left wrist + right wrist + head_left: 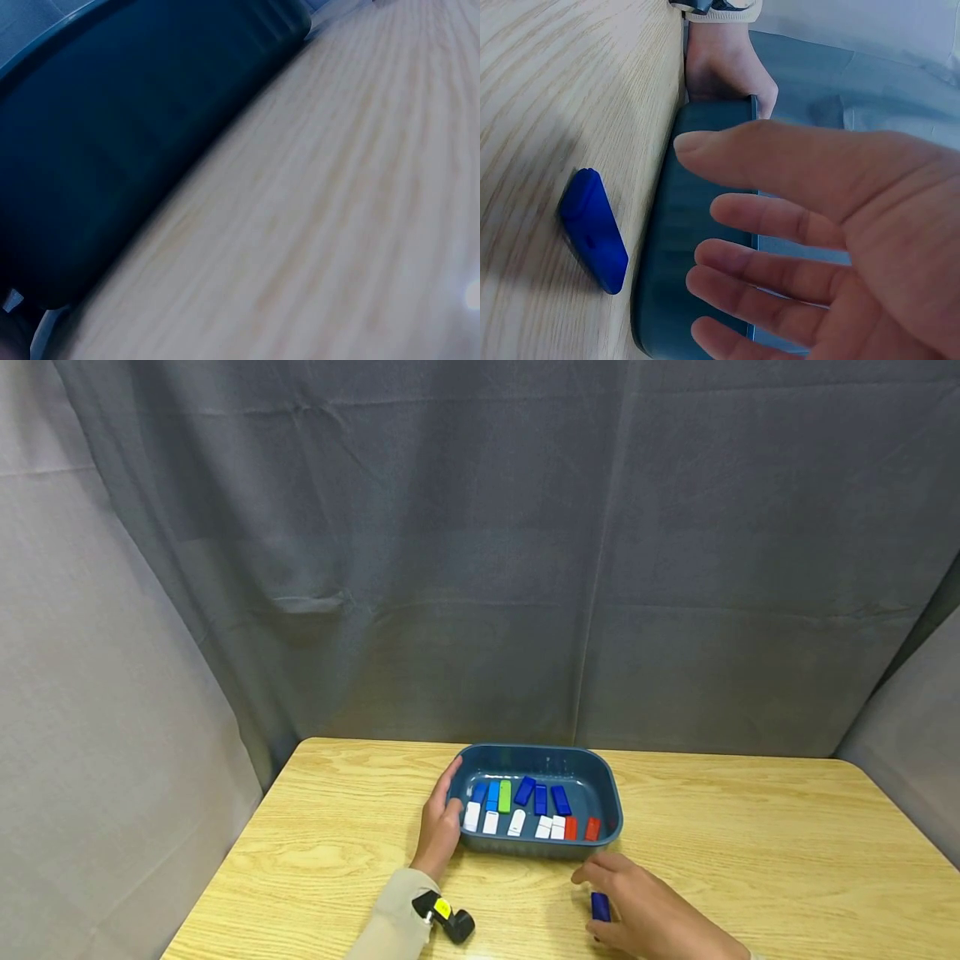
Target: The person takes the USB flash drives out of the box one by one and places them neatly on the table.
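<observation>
A dark teal plastic tub stands on the table, its side wall filling much of the left wrist view. My left hand grips its left end, thumb at the rim and fingers along the outside. In front of the tub lies a small blue plastic stick with a seam near one end, perhaps a capped USB stick. Over that stick hovers my right hand, its fingers loosely spread and holding nothing. Thumb and fingers are apart from the stick in the right wrist view.
Inside the tub lie several similar sticks: white ones, dark blue ones, a green one and red ones. The wooden table extends both ways, with a grey curtain behind.
</observation>
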`<state>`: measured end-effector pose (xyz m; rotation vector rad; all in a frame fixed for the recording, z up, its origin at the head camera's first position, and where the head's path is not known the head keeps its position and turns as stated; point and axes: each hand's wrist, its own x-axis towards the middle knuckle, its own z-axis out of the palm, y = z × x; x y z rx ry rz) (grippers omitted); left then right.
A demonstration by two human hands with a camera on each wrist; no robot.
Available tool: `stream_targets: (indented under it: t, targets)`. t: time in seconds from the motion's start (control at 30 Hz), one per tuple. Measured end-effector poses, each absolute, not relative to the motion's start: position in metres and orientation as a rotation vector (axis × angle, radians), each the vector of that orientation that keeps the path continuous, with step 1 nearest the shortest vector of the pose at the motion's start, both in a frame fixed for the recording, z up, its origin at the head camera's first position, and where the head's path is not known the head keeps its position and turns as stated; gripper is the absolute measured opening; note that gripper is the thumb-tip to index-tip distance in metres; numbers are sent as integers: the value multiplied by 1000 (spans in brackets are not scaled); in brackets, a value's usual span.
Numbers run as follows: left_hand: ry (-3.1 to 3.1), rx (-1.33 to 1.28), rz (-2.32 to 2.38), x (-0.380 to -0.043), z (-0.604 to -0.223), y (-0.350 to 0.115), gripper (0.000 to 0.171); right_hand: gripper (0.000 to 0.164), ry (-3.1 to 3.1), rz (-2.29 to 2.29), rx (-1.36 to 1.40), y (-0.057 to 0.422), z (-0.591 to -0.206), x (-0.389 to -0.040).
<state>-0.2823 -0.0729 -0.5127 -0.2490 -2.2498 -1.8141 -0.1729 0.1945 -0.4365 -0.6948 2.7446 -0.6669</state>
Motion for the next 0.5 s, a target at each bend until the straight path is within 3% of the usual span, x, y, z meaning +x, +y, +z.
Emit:
stream_targets:
  t: [0.17,0.5]
  targets:
    - [-2256,-247,-1815,-268,-490,-71,59,34,2791,-656,-710,192,-435,-173]
    - [-2247,-239,-1805,-293,-530,-74,62,33,2934,-644,-799,191,-432,-170]
